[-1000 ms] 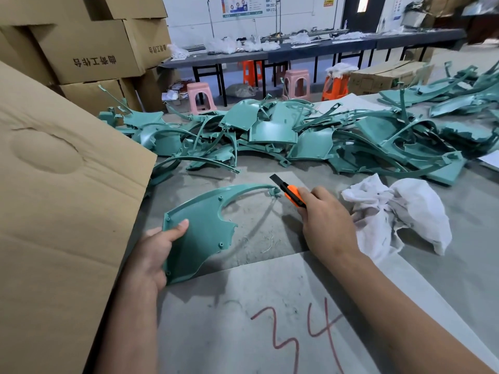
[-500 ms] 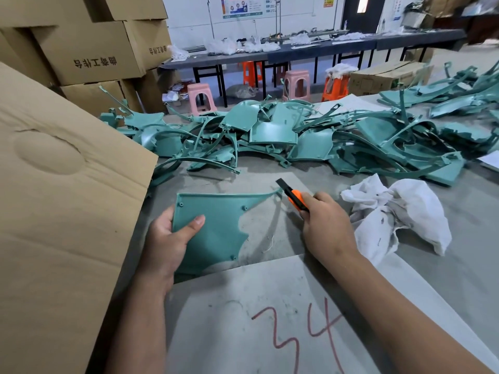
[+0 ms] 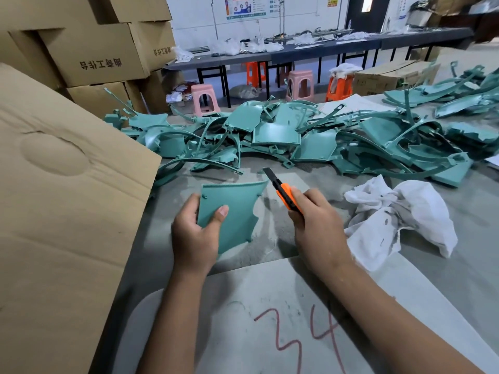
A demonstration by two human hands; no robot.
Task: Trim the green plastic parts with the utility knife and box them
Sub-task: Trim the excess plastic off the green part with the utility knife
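Note:
My left hand (image 3: 195, 233) grips a flat green plastic part (image 3: 233, 209) by its left edge, thumb across its face, and holds it tilted up above the grey table (image 3: 445, 265). My right hand (image 3: 317, 225) grips an orange utility knife (image 3: 285, 194) with its dark blade end pointing up and left, close to the part's upper right corner. A big heap of green plastic parts (image 3: 297, 139) lies across the table behind. The flap of a cardboard box (image 3: 62, 201) fills the left side.
A crumpled white cloth (image 3: 399, 214) lies right of my right hand. A grey sheet marked 34 in red (image 3: 297, 333) lies at the front edge. Stacked cartons (image 3: 94, 58) stand at back left, with stools and long tables beyond.
My left hand has turned the green part and lifted it upright, shifting it right toward the knife. My right hand has raised the knife a little.

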